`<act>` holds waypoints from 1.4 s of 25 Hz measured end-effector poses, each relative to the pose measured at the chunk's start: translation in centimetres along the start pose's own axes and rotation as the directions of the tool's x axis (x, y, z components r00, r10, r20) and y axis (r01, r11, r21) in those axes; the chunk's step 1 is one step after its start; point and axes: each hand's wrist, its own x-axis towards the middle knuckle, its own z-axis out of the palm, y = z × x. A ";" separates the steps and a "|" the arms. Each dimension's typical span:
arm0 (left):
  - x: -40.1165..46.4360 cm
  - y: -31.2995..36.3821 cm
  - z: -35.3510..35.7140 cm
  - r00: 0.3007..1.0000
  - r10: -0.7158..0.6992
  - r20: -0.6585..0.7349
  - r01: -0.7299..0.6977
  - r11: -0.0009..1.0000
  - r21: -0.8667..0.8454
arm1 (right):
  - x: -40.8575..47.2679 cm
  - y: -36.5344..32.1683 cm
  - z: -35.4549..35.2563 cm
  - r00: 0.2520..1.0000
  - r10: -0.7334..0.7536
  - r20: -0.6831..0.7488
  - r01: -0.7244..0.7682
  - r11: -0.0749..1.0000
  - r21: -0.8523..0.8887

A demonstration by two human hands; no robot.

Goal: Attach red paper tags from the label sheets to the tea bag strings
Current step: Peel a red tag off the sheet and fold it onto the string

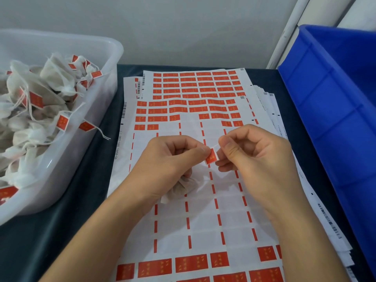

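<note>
A small red tag [211, 157] sits at the centre of the frame, between the two hands. The left hand [171, 159] pinches the tag's left edge between thumb and forefinger; its other fingers are curled and hold a tea bag [186, 188] under the palm, so the bag hangs just below the tag. The right hand [254, 155] pinches the white string [217, 146] at the tag's upper right corner, with its remaining fingers folded. Both grips are closed tight, and the tag lies right between the two pinches, a little above the sheet.

Under the hands lies the top label sheet [203, 218], with most of its middle rows already bare and red labels left at its top and bottom. More sheets [195, 84] are stacked below it toward the upper centre. All rest on a dark table [95, 171]. In the left part of the frame, a clear plastic bin [87, 110] holds many tea bags with red tags. At the right edge stands a blue crate [329, 94].
</note>
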 end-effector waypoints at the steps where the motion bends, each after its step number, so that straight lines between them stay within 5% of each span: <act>1: 0.0 -0.1 0.0 1.000 0.004 -0.001 -0.004 1.000 -0.004 | 0.0 0.0 0.0 1.000 0.001 0.002 -0.001 1.000 0.001; 8: 0.2 -0.4 -0.1 0.998 0.049 -0.043 -0.050 0.999 -0.018 | -0.1 0.0 -0.1 0.981 0.012 0.193 -0.016 1.000 0.020; 21: 0.2 -1.0 0.1 0.989 0.151 0.009 -0.151 0.984 0.091 | 0.1 0.7 0.4 0.987 0.073 0.144 -0.065 0.996 -0.058; 35: 0.2 -1.6 -0.1 0.971 0.218 -0.095 -0.194 0.957 0.217 | 0.5 1.6 1.4 0.998 0.019 0.058 -0.015 0.996 -0.084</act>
